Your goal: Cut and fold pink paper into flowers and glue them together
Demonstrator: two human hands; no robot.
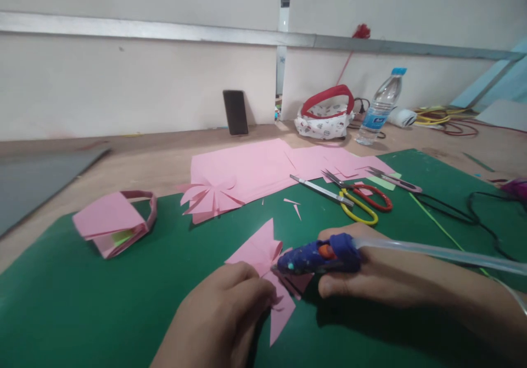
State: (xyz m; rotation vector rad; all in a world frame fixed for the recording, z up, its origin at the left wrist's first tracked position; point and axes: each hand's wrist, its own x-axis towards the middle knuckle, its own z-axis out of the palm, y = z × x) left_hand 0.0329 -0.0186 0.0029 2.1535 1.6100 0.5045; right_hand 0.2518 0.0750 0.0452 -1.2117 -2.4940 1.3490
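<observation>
My right hand (362, 269) is wrapped round a blue hot glue gun (317, 254), whose clear glue stick (436, 254) sticks out at the back. The gun's nozzle meets the middle of a folded pink paper piece (255, 247) shaped like a bow. My left hand (230, 302) pinches this paper near its centre, just left of the nozzle. Part of the paper lies hidden under the fingers and behind the gun. Farther left on the mat stands a pink paper bag shape (111, 219) with a strap and a bit of green inside.
Beyond my hands, a green mat (164, 307) carries pink sheets (247, 165), a fringed pink paper flower (212, 195), a craft knife (321, 188), scissors (358, 198) and pink-handled tweezers (395, 179). Behind are a phone (236, 112), a pouch (325, 121), a water bottle (379, 107) and cables (448, 118).
</observation>
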